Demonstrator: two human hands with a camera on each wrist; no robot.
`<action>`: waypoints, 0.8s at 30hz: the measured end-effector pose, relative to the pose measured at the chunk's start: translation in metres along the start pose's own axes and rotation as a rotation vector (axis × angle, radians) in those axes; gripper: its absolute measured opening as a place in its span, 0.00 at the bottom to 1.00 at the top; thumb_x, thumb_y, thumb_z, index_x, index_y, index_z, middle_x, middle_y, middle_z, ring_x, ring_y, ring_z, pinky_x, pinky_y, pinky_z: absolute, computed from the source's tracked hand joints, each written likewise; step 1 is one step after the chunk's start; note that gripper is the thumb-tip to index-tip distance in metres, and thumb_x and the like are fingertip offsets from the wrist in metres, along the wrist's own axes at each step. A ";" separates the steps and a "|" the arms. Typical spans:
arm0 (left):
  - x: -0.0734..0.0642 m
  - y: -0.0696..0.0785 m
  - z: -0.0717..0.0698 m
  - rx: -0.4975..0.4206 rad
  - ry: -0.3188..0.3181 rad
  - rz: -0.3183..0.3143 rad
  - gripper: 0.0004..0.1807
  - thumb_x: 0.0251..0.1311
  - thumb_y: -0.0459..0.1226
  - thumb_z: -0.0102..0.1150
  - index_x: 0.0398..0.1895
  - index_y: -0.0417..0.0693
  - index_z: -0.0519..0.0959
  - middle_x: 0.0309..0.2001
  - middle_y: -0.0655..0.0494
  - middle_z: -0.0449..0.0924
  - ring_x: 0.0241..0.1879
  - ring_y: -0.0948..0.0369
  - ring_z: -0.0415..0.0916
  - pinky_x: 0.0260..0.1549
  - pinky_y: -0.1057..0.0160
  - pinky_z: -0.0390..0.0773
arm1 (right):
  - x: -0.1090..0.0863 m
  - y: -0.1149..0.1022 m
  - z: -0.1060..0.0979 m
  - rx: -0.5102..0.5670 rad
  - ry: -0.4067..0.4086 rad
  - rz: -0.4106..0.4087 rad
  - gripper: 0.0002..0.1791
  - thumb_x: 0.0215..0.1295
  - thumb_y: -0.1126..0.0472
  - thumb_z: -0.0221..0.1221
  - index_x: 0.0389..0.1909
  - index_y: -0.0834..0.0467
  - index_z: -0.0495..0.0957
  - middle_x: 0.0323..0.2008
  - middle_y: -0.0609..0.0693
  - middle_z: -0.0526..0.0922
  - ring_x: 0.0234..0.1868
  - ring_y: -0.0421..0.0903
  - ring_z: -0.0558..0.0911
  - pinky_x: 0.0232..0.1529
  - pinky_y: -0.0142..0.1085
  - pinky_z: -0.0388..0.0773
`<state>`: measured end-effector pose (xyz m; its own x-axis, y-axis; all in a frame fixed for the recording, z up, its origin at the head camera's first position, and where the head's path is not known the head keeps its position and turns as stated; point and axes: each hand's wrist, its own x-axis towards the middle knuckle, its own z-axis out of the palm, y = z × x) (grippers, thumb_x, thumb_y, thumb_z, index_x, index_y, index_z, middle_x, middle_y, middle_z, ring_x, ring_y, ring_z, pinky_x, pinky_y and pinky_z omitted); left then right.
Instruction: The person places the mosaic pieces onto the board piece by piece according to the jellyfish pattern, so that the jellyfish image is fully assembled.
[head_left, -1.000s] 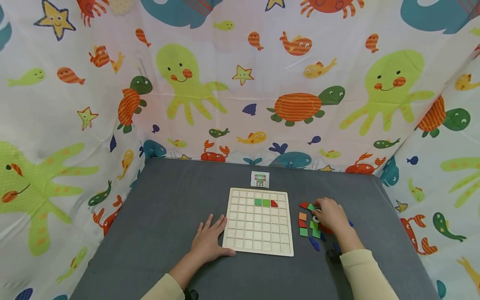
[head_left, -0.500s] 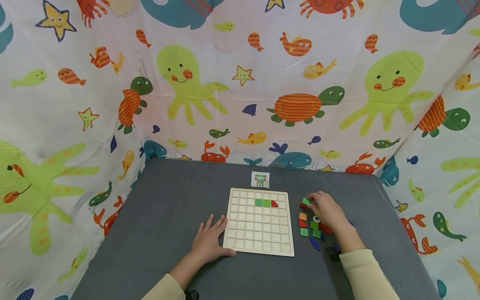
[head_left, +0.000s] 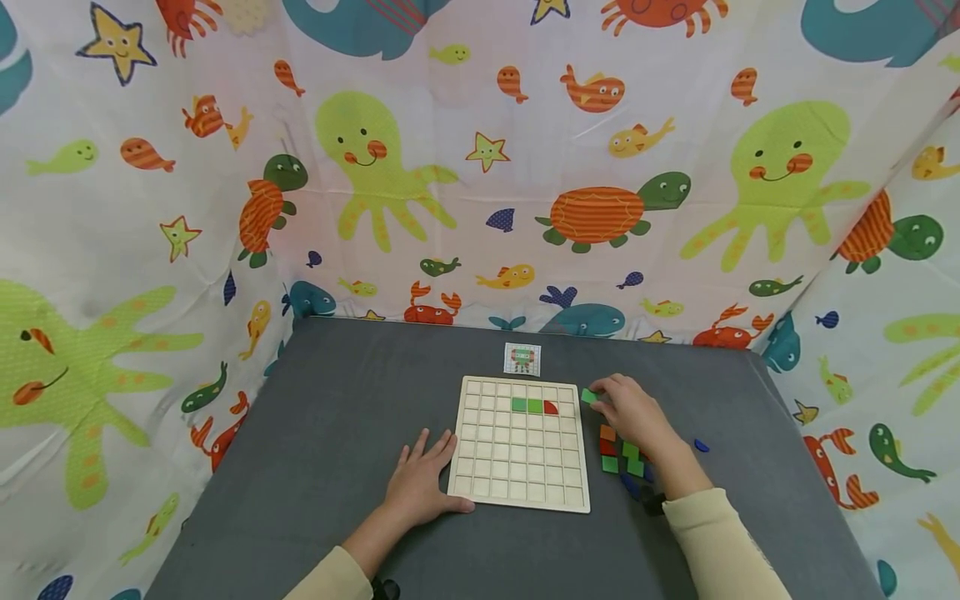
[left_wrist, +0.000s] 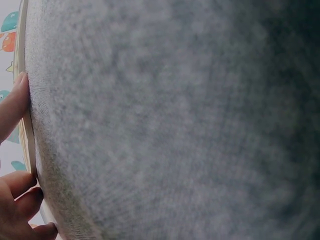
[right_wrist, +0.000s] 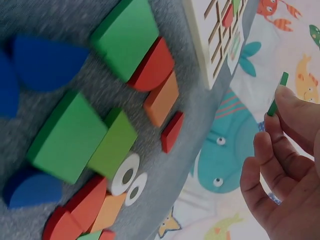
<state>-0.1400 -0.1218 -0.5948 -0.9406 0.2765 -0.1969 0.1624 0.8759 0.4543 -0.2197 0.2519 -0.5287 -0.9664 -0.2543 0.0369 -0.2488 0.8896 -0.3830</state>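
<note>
A pale wooden grid board (head_left: 517, 454) lies on the grey table. In one of its upper rows sit two green square tiles (head_left: 535, 407) and a red quarter-round tile (head_left: 551, 407). My left hand (head_left: 420, 483) rests spread at the board's left edge and lower corner, its fingers touching the rim in the left wrist view. Beyond the board's upper right corner, my right hand (head_left: 633, 417) pinches a green square tile (head_left: 589, 396) between thumb and fingertip. The right wrist view shows that green tile edge-on, lifted off the table.
Loose pieces lie right of the board: green squares (right_wrist: 67, 137), orange and red tiles (head_left: 607, 446), blue rounded pieces (right_wrist: 47, 62) and white eye pieces (right_wrist: 125, 174). A small picture card (head_left: 522, 359) lies behind the board. A sea-animal curtain (head_left: 465, 167) surrounds the table.
My right hand has picked the green tile out of the loose pieces and carried it up and left toward the board. The left hand and the board have stayed in place.
</note>
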 end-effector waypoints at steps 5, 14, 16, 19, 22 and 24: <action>0.000 0.000 0.000 -0.001 0.005 -0.001 0.66 0.37 0.69 0.74 0.80 0.55 0.57 0.80 0.57 0.54 0.81 0.45 0.40 0.74 0.34 0.46 | 0.005 -0.011 0.002 0.003 -0.003 -0.025 0.14 0.69 0.60 0.64 0.53 0.60 0.82 0.50 0.57 0.81 0.52 0.56 0.79 0.46 0.52 0.83; 0.001 0.001 0.000 -0.002 -0.003 0.000 0.66 0.37 0.68 0.74 0.80 0.55 0.57 0.80 0.56 0.54 0.81 0.44 0.40 0.74 0.34 0.46 | 0.014 -0.031 0.005 0.005 -0.023 -0.043 0.15 0.69 0.60 0.64 0.53 0.59 0.82 0.51 0.57 0.81 0.52 0.55 0.79 0.49 0.52 0.82; 0.000 0.001 0.000 -0.003 -0.004 0.002 0.66 0.37 0.69 0.74 0.80 0.54 0.57 0.80 0.56 0.54 0.81 0.44 0.40 0.74 0.34 0.46 | 0.016 -0.034 0.007 0.006 -0.026 -0.041 0.15 0.69 0.59 0.64 0.53 0.58 0.82 0.51 0.56 0.81 0.51 0.54 0.79 0.50 0.52 0.82; 0.000 0.000 0.000 -0.005 -0.004 -0.001 0.66 0.36 0.69 0.75 0.80 0.54 0.58 0.80 0.56 0.54 0.81 0.44 0.40 0.74 0.34 0.46 | 0.020 -0.040 0.011 0.020 -0.045 -0.040 0.15 0.70 0.59 0.63 0.55 0.57 0.82 0.52 0.56 0.80 0.51 0.53 0.79 0.50 0.52 0.82; 0.000 -0.002 0.000 0.003 -0.008 -0.010 0.66 0.36 0.69 0.74 0.80 0.55 0.57 0.80 0.57 0.53 0.81 0.45 0.40 0.74 0.34 0.46 | 0.023 -0.046 0.015 0.039 -0.066 -0.043 0.15 0.71 0.58 0.62 0.56 0.56 0.81 0.54 0.55 0.80 0.52 0.53 0.79 0.50 0.51 0.82; 0.001 -0.002 0.001 0.008 -0.003 -0.008 0.66 0.36 0.69 0.74 0.80 0.56 0.57 0.80 0.58 0.53 0.81 0.45 0.40 0.74 0.34 0.46 | 0.026 -0.050 0.017 0.052 -0.066 -0.050 0.15 0.71 0.58 0.62 0.56 0.56 0.81 0.53 0.54 0.80 0.52 0.53 0.80 0.50 0.50 0.82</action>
<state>-0.1412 -0.1233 -0.5968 -0.9410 0.2708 -0.2031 0.1573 0.8810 0.4462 -0.2318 0.1947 -0.5240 -0.9460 -0.3241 -0.0033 -0.2912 0.8545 -0.4301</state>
